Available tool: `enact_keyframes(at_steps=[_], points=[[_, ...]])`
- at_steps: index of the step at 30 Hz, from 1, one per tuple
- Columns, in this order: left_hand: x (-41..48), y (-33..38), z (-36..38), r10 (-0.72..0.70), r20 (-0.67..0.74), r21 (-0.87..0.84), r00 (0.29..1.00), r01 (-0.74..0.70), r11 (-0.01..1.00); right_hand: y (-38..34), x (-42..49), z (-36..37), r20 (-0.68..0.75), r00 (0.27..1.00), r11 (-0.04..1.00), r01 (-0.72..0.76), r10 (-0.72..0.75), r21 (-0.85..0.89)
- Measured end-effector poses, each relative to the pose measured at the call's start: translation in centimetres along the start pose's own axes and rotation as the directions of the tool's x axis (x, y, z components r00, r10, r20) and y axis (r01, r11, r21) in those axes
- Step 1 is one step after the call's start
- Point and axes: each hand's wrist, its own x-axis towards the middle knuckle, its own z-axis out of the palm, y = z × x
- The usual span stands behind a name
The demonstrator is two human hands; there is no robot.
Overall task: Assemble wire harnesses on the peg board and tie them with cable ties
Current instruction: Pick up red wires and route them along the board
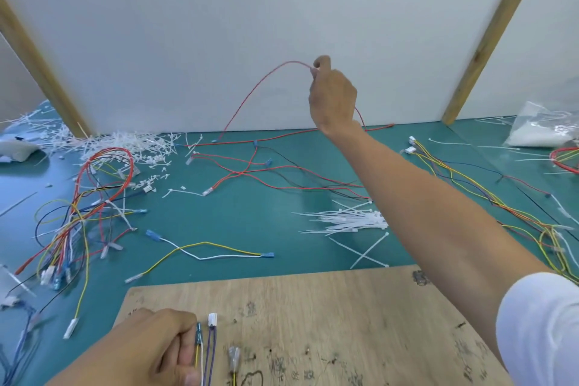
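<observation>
Both hands grip wires: right lifts red wire, left pins board wires.

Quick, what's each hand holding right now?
Left hand: pinches thin yellow and white wires on the wooden board.
Right hand: pinches a long thin red wire, raised.

Peg board — bare wood, scuffed, stained; mat matt teal; cable ties — white plastic.

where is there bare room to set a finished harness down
Two patches: the green mat between the red wires, the yellow and white wires and the cable tie pile; and the wooden board right of the left hand. Crowded: the wire tangle at left, loose wires at right.
</observation>
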Motion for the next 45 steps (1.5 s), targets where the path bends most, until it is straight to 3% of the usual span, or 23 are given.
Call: enact_keyframes(at_steps=[6, 12, 16, 18, 19, 20, 22, 23, 24, 25, 26, 29, 30, 31, 34, 37, 41, 45], points=[[-0.8, 1.0, -0.2, 0.132, -0.098, 0.114, 0.986, -0.12, 0.986, -4.4, -0.5, -8.1, -0.107, 0.935, 0.936, 0.32, -0.337, -0.148], [-2.2, 1.3, 0.0, 0.196, -0.132, 0.049, 0.972, -0.192, 0.98, -8.0, -6.6, -16.8, -0.165, 0.755, 0.771, 0.604, -0.635, -0.203], [-3.2, 2.2, -1.1, 0.203, -0.089, 0.056, 0.975, -0.198, 0.979, -9.6, -12.2, -22.8, -0.212, 0.706, 0.736, 0.666, -0.675, -0.126], [-4.3, 3.3, -1.8, 0.184, -0.22, 0.074, 0.958, -0.172, 0.982, -9.5, -15.2, -25.6, -0.218, 0.74, 0.763, 0.646, -0.636, -0.032], [-4.9, 3.7, -2.0, 0.162, -0.397, 0.093, 0.903, -0.136, 0.986, -9.2, -16.6, -26.8, -0.231, 0.758, 0.776, 0.631, -0.61, 0.021], [-5.5, 4.3, -2.1, 0.133, -0.62, 0.065, 0.773, -0.118, 0.991, -8.8, -18.0, -27.9, -0.247, 0.773, 0.784, 0.616, -0.585, 0.071], [-7.2, 5.7, -1.9, 0.115, -0.918, 0.011, 0.381, -0.265, 0.964, -7.8, -20.6, -29.7, -0.271, 0.796, 0.783, 0.595, -0.542, 0.183], [-8.2, 6.3, -1.8, 0.171, -0.96, 0.081, 0.222, -0.364, 0.928, -7.3, -21.8, -30.4, -0.277, 0.804, 0.774, 0.588, -0.527, 0.235], [-9.1, 6.6, -1.7, 0.246, -0.961, 0.17, 0.128, -0.429, 0.887, -6.6, -23.0, -31.0, -0.28, 0.811, 0.768, 0.58, -0.514, 0.27], [-10.0, 6.7, -1.8, 0.314, -0.944, 0.233, 0.099, -0.474, 0.849, -5.9, -24.2, -31.5, -0.273, 0.827, 0.776, 0.559, -0.492, 0.294], [-10.7, 6.5, -1.9, 0.352, -0.925, 0.232, 0.142, -0.522, 0.821, -5.0, -25.4, -31.8, -0.262, 0.846, 0.792, 0.529, -0.464, 0.306], [-13.3, 4.6, -1.7, 0.39, -0.777, -0.07, 0.495, -0.682, 0.728, -2.4, -28.8, -32.9, -0.214, 0.9, 0.84, 0.433, -0.381, 0.328], [-14.3, 3.7, -1.4, 0.422, -0.689, -0.169, 0.589, -0.698, 0.696, -1.6, -29.9, -33.1, -0.174, 0.918, 0.856, 0.396, -0.357, 0.334], [-15.0, 2.6, -1.0, 0.472, -0.609, -0.188, 0.638, -0.694, 0.695, -0.8, -31.0, -33.3, -0.127, 0.933, 0.872, 0.359, -0.336, 0.333], [-17.2, 0.5, 0.1, 0.566, -0.391, -0.098, 0.726, -0.644, 0.758, 1.2, -33.7, -33.8, 0.045, 0.952, 0.893, 0.268, -0.303, 0.361], [-18.5, -0.9, 1.0, 0.588, -0.229, -0.214, 0.776, -0.629, 0.747, 2.5, -36.1, -34.0, 0.226, 0.938, 0.883, 0.14, -0.263, 0.447], [-17.8, -2.0, 1.8, 0.491, -0.307, -0.324, 0.815, -0.575, 0.752, 3.7, -38.1, -34.7, 0.42, 0.879, 0.907, 0.032, -0.226, 0.421], [-16.5, -1.1, 2.2, 0.533, -0.311, -0.178, 0.787, -0.599, 0.781, -0.9, -37.6, -34.5, 0.646, 0.721, 0.852, -0.151, -0.252, 0.501]])
